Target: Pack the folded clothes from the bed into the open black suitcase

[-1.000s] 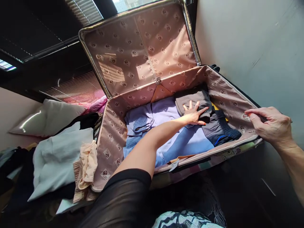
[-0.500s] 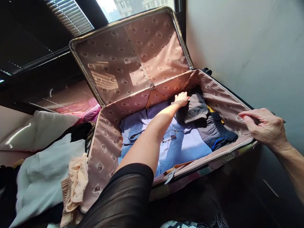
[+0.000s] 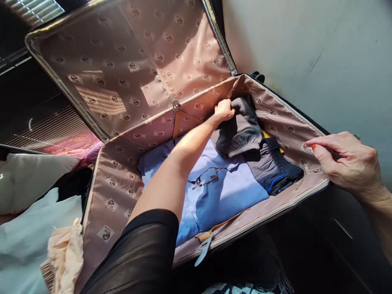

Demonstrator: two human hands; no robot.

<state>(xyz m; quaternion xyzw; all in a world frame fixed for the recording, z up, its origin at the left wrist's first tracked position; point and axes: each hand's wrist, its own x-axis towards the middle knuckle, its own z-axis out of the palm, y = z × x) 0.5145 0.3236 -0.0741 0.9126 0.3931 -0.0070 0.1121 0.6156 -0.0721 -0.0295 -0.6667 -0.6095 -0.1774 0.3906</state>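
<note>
An open suitcase point(image 3: 105, 183) with a pink printed lining holds folded clothes. My left hand point(image 3: 224, 110) reaches to its far side, fingers closed on the edge of a dark grey garment point(image 3: 245, 134) with a gathered elastic hem. Beneath my forearm lies a light blue folded garment point(image 3: 232, 183) with a strap and buckle. Dark shorts point(image 3: 275, 163) with an elastic waistband and blue trim rest at the right end, beside a bit of yellow cloth point(image 3: 267, 134). At the near right corner my right hand point(image 3: 349, 163) is closed on the suitcase rim.
The suitcase lid point(image 3: 122, 61) leans back, upright. A buckled strap point(image 3: 203, 249) hangs over the front edge. To the left are a pale green cloth point(image 3: 24, 241), a beige garment point(image 3: 69, 253) and a white cushion point(image 3: 33, 175). A wall point(image 3: 306, 61) stands at the right.
The view has moved closer to the suitcase. My left hand's fingers have closed on the grey garment's far edge and lifted it a little. My right hand keeps its hold on the rim.
</note>
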